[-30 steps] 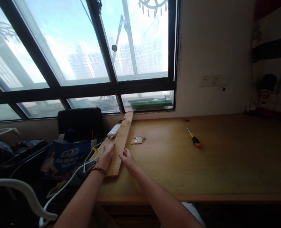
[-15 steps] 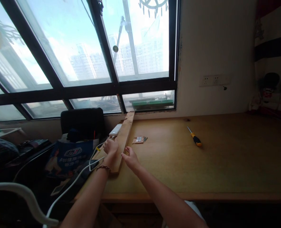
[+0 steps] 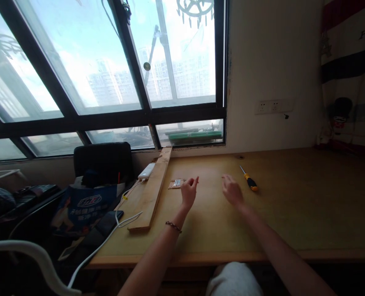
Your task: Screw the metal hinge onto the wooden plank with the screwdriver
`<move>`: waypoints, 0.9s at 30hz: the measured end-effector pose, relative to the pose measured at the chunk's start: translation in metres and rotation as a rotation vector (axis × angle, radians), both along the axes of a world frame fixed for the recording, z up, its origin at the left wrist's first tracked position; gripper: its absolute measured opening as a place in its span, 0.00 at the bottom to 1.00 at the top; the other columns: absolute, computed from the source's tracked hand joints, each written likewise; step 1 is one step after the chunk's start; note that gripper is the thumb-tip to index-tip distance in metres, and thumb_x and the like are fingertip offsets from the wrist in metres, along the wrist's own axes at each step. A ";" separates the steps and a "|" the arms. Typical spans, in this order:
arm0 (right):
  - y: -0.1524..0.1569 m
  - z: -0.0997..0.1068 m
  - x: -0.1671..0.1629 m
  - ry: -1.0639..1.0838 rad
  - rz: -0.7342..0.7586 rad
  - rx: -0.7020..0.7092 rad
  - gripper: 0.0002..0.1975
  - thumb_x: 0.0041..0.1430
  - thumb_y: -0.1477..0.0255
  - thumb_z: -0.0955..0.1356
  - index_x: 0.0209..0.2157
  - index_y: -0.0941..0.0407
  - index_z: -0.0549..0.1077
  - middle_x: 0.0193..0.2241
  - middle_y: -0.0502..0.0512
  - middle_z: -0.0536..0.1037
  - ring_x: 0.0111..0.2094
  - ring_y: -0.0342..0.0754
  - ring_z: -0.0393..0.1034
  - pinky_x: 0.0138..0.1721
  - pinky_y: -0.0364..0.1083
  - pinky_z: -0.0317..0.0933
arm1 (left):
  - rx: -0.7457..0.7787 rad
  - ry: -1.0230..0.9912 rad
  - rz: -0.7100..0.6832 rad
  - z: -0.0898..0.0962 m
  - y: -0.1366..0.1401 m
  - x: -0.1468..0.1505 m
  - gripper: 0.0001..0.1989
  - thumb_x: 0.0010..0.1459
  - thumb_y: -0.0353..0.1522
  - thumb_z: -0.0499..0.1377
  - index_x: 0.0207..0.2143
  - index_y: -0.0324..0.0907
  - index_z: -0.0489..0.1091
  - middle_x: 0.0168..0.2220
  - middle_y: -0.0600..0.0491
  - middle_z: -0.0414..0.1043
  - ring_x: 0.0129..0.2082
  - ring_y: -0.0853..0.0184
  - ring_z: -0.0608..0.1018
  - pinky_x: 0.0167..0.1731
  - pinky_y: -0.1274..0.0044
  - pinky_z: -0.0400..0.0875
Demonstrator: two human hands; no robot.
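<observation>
My left hand (image 3: 189,192) is over the table just right of a small hinge set (image 3: 176,183), its fingers loosely bent and apart, with nothing visible in them. The hinge pieces are silvery and lie on a brown backing; my left hand partly hides their right side. My right hand (image 3: 232,190) is open and empty above the table, fingers pointing left. Nearest to it on the right lies a screwdriver (image 3: 249,179) with a yellow and black handle, its tip pointing away. A long wooden board (image 3: 150,197) rests left of both hands, touched by neither.
A white power strip (image 3: 146,171) with a white cable (image 3: 104,236) sits along the board's left side. A dark chair (image 3: 104,164) and a blue bag (image 3: 88,205) stand left of the table (image 3: 207,230). The window (image 3: 182,61) and wall sockets (image 3: 269,107) are behind.
Both hands have left the wooden board and moved right over the table, now apart from each other. The board stays in place. My view has shifted slightly.
</observation>
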State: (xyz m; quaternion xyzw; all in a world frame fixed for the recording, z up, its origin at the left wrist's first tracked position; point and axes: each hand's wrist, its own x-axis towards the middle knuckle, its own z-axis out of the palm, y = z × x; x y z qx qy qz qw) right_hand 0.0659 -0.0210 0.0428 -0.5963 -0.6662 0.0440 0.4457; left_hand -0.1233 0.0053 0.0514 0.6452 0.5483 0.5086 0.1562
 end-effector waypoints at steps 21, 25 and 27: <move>0.023 -0.054 0.114 0.026 -0.498 -0.186 0.09 0.45 0.74 0.68 0.29 0.66 0.72 0.33 0.72 0.74 0.40 0.57 0.67 0.42 0.50 0.58 | 0.003 0.227 -0.182 -0.040 -0.023 0.058 0.23 0.59 0.41 0.43 0.15 0.43 0.60 0.16 0.52 0.64 0.18 0.70 0.66 0.23 0.77 0.53; 0.025 -0.022 0.132 0.454 -0.468 -0.008 0.15 0.51 0.69 0.61 0.18 0.61 0.71 0.19 0.59 0.74 0.26 0.46 0.70 0.27 0.41 0.63 | 0.030 0.255 -0.204 -0.041 -0.023 0.055 0.22 0.59 0.41 0.44 0.15 0.43 0.60 0.16 0.52 0.63 0.17 0.70 0.65 0.23 0.77 0.52; 0.035 0.020 0.152 0.615 -0.532 0.177 0.21 0.56 0.68 0.53 0.23 0.63 0.71 0.21 0.58 0.75 0.20 0.40 0.68 0.22 0.38 0.62 | 0.042 0.284 -0.190 -0.042 -0.022 0.053 0.22 0.59 0.41 0.43 0.15 0.43 0.61 0.16 0.51 0.64 0.17 0.70 0.65 0.22 0.77 0.52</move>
